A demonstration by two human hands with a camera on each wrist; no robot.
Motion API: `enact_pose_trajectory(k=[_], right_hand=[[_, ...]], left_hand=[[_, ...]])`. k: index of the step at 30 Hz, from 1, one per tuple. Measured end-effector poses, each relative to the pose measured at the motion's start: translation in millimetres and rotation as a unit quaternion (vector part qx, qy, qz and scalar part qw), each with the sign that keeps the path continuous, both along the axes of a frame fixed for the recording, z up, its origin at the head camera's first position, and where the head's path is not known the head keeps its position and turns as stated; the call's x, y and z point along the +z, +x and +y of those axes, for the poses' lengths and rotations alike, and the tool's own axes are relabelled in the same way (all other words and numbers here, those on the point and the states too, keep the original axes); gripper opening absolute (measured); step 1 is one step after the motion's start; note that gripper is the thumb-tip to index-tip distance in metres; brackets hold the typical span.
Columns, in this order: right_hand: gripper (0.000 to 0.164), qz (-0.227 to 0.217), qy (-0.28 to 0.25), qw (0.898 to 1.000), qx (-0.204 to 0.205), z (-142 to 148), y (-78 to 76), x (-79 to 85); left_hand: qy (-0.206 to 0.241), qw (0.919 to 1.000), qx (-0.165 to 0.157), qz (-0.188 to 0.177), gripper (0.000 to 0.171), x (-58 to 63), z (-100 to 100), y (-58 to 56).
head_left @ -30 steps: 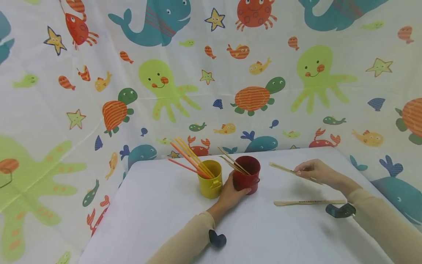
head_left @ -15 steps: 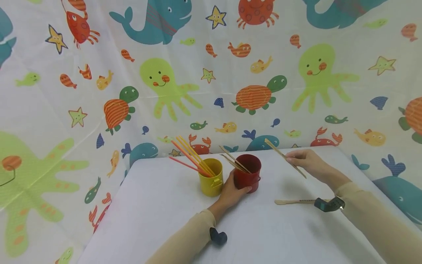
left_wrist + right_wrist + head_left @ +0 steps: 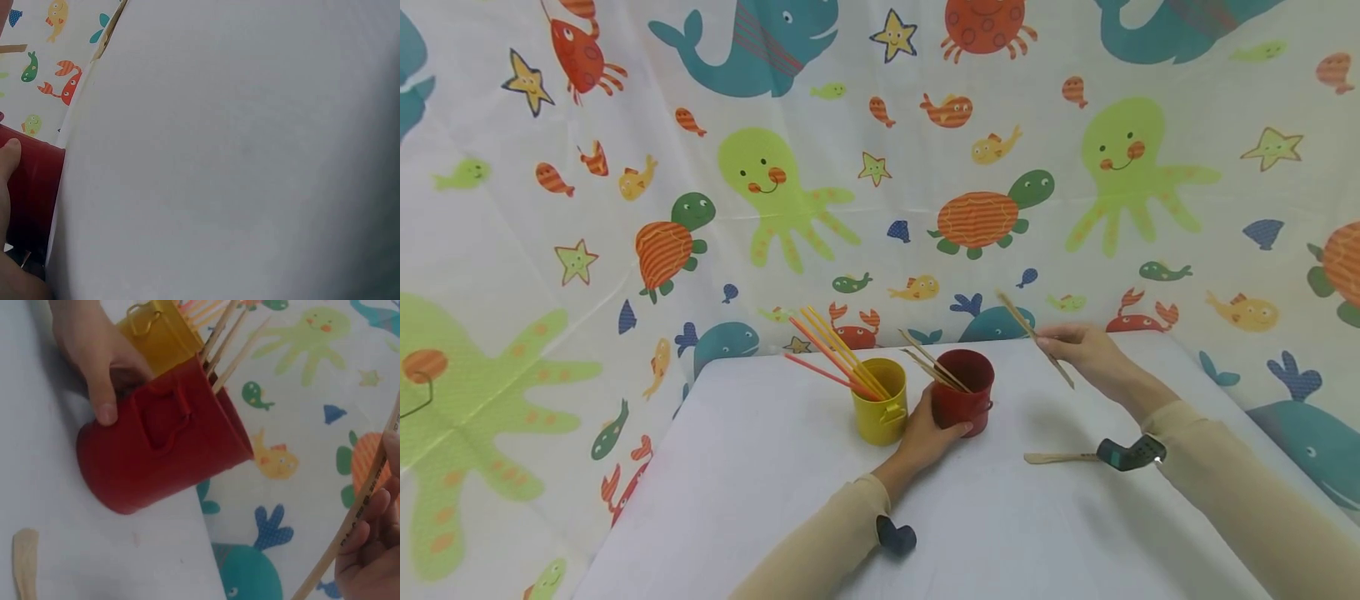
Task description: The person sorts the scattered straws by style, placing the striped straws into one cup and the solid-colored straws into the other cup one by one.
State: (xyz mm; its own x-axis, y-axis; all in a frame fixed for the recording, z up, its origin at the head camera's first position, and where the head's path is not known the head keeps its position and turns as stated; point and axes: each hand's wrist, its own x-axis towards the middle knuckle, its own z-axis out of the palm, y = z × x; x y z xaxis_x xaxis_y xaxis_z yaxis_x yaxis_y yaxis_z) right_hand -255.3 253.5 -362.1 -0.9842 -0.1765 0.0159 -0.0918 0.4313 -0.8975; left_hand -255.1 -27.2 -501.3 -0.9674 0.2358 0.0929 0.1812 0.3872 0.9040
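My left hand [image 3: 927,435] grips the low side of a small red metal pail [image 3: 964,412], its thumb across the front. Several thin wooden chopsticks [image 3: 942,372] lean out of that pail toward the left. Up to the pail's right, my right hand [image 3: 1081,343] pinches a wooden chopstick [image 3: 1021,318] in the air, tilted with its far end up. Dark printed characters run along this chopstick [image 3: 362,506] in the right wrist view. Another flat-ended chopstick [image 3: 1054,458] lies on the table, partly hidden behind the right wrist's camera.
A yellow pail [image 3: 880,427] stands just left of the red one, holding several yellow and orange straw-like sticks [image 3: 831,343]. White cloth covers the table [image 3: 760,467]. Behind it hangs a curtain [image 3: 820,192] printed with sea animals.
My right hand has moved left and slightly up with its chopstick, which has turned from nearly level to steeply tilted. The left hand and both pails stay in place.
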Motion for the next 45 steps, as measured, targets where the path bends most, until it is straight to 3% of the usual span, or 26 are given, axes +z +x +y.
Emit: enact_pose_trajectory(k=[10,17,20,26,30,38,45], right_hand=[[0.046,0.006,-0.038,0.999,0.006,-22,-4.2,19.6],[0.017,0.018,-0.085,0.996,0.028,-41,-6.7,28.8],[0.011,0.025,-0.1,0.994,0.04,-48,-10.2,30.6],[0.012,0.036,-0.129,0.989,0.063,-63,-15.6,37.7],[0.011,0.03,-0.145,0.987,0.057,-72,-18.4,42.7],[0.016,0.018,-0.244,0.966,0.081,-90,-27.5,46.3],[0.019,0.019,-0.263,0.961,0.088,-103,-38.7,39.0]], left_hand=[[0.0,1.0,0.001,0.002,0.09,-0.1,1,-2.6],[0.001,1.0,-0.001,-0.003,0.09,-2.3,0,-1.6],[0.002,1.0,-0.002,-0.003,0.09,-2.5,1,-1.1],[-0.003,1.0,0.0,-0.003,0.09,-1.0,1,-1.0],[-0.005,1.0,0.001,0.0,0.09,-0.8,1,-0.7],[-0.007,1.0,-0.001,0.004,0.09,-0.8,1,-2.2],[-0.01,0.9999,-0.002,0.005,0.09,-1.5,1,-3.0]])
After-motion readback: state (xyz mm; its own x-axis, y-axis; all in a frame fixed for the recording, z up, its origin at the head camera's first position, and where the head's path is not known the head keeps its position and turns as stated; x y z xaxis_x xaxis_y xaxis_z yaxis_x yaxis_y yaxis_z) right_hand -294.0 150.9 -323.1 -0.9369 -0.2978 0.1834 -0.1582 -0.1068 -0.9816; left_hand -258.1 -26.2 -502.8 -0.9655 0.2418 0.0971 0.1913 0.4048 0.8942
